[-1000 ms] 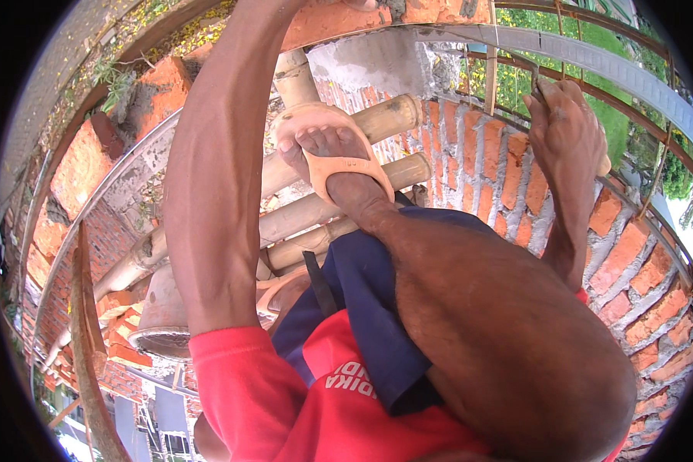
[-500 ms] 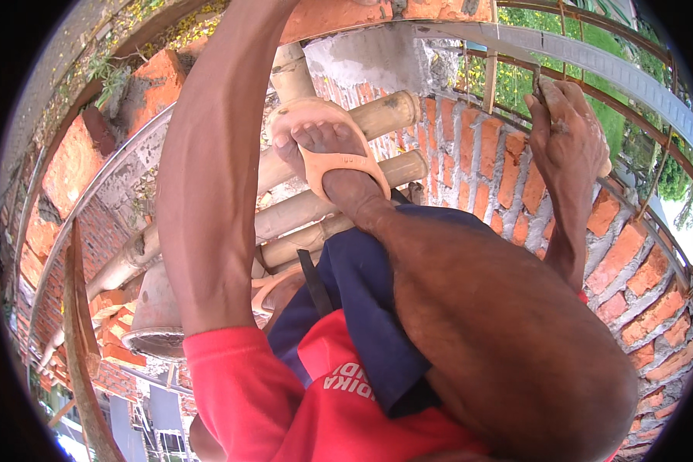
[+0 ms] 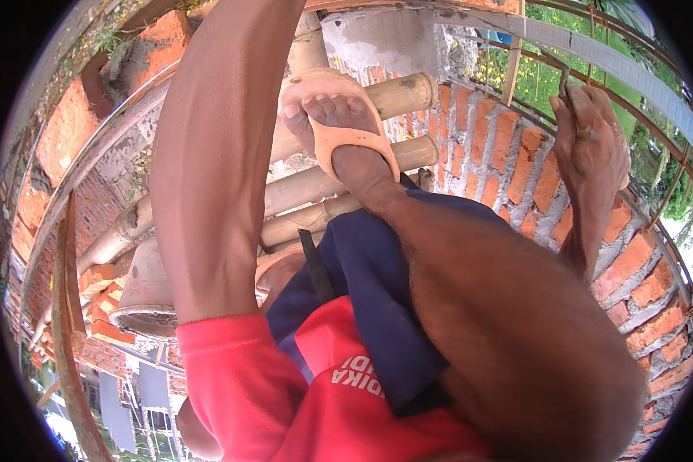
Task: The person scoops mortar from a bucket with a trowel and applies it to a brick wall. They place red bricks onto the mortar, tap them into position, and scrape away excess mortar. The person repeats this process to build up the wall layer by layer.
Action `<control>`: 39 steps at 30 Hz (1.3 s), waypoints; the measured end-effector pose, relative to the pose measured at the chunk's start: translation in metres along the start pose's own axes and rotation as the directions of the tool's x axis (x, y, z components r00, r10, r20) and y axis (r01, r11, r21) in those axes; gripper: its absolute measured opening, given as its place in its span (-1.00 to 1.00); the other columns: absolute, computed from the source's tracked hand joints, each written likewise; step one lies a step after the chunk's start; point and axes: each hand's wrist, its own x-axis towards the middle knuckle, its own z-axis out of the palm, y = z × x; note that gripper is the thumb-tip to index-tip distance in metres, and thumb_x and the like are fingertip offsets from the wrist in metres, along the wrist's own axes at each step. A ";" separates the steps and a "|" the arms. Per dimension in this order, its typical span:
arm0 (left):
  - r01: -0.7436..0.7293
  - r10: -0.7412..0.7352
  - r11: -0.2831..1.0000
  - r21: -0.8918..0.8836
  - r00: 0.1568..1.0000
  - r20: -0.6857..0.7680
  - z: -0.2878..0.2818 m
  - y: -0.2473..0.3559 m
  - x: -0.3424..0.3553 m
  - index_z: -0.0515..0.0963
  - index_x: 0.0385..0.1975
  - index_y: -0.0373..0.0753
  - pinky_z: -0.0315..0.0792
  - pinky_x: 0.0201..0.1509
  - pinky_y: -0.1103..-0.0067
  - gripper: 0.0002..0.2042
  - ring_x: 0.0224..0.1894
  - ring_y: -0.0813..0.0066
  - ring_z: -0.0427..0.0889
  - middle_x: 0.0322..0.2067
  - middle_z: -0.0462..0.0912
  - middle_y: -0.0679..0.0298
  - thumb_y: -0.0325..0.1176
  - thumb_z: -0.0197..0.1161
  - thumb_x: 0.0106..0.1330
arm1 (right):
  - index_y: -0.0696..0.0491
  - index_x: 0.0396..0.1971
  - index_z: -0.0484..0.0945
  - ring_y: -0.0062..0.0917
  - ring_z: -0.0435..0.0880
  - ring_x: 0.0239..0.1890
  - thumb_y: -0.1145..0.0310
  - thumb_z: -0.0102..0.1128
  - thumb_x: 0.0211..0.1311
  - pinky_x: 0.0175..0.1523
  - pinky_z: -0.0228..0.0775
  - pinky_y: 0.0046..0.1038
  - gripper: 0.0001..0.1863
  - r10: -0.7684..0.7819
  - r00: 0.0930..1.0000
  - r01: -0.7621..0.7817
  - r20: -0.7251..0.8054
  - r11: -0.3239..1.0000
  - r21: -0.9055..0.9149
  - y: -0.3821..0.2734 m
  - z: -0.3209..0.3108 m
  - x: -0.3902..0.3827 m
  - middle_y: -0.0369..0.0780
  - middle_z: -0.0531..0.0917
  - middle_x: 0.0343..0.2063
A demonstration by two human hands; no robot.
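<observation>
Rebar (image 3: 564, 86) thin, rusty, gripped by right hand (image 3: 590, 146) above brick wall (image 3: 516, 165).

I'm standing high up on an outdoor building site, a brick wall going up. Just under my right fingers (image 3: 585, 115) an unplastered red brick wall (image 3: 516, 169) is curving away, grey mortar showing in its joints. Thin steel rods (image 3: 639, 65) are running past my fingertips. Left of them, my sandalled foot (image 3: 346, 127) is resting on bamboo scaffold poles (image 3: 393, 92). Beyond my fingers greenery (image 3: 547, 77) is showing; far below, rooftops (image 3: 131, 385) are lying.
</observation>
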 end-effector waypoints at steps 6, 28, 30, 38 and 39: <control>-0.007 0.008 1.000 0.026 1.000 -0.013 0.000 0.000 0.000 0.57 0.15 -0.35 0.56 0.03 0.22 -0.51 0.00 0.03 0.67 -0.03 0.68 -0.16 -0.17 0.37 0.31 | 0.03 -0.08 0.70 -0.14 0.73 -0.15 0.29 0.32 0.36 -0.06 0.55 -0.15 -0.79 -0.050 0.998 0.052 -0.044 0.997 0.051 -0.001 0.006 -0.001 -0.21 0.72 -0.14; -0.014 -0.012 0.998 -0.054 0.891 -0.454 -0.103 0.034 -0.080 0.52 0.28 -0.34 0.53 0.21 0.21 -0.43 0.13 -0.02 0.63 0.07 0.65 -0.19 -0.12 0.35 0.38 | 0.26 -0.01 0.70 -0.50 0.65 -0.13 0.28 0.39 0.42 0.02 0.50 -0.45 -0.65 0.161 0.984 -0.165 0.081 0.629 0.759 0.020 0.001 -0.030 -0.16 0.73 -0.15; 0.075 -0.165 0.982 -0.175 0.794 -0.585 -0.116 0.032 -0.140 0.63 0.19 -0.30 0.56 0.20 0.37 -0.53 -0.02 0.27 0.71 -0.03 0.75 0.02 -0.15 0.41 0.38 | 0.25 0.00 0.70 -0.49 0.65 -0.10 0.26 0.40 0.41 0.07 0.48 -0.45 -0.64 0.100 0.991 -0.130 0.088 0.574 0.808 0.008 0.005 -0.022 -0.16 0.72 -0.14; 0.538 -0.419 0.820 0.194 0.796 -0.437 -0.052 0.060 -0.370 0.56 0.21 -0.23 0.48 0.37 0.18 -0.49 0.32 -0.08 0.53 0.24 0.56 -0.03 -0.49 0.49 0.22 | 0.29 -0.03 0.67 -0.41 0.66 -0.10 0.31 0.42 0.34 0.09 0.46 -0.41 -0.63 -0.190 0.980 0.052 0.052 0.501 0.864 -0.049 0.024 0.009 -0.10 0.71 -0.15; 0.608 -0.464 0.772 0.185 0.738 -0.490 -0.044 0.058 -0.399 0.55 0.20 -0.30 0.49 0.34 0.18 -0.51 0.28 -0.08 0.55 0.18 0.59 -0.03 -0.42 0.48 0.26 | 0.29 -0.03 0.67 -0.41 0.66 -0.10 0.32 0.43 0.34 0.09 0.46 -0.40 -0.64 -0.221 0.974 0.062 0.054 0.485 0.872 -0.054 0.027 0.010 -0.10 0.72 -0.15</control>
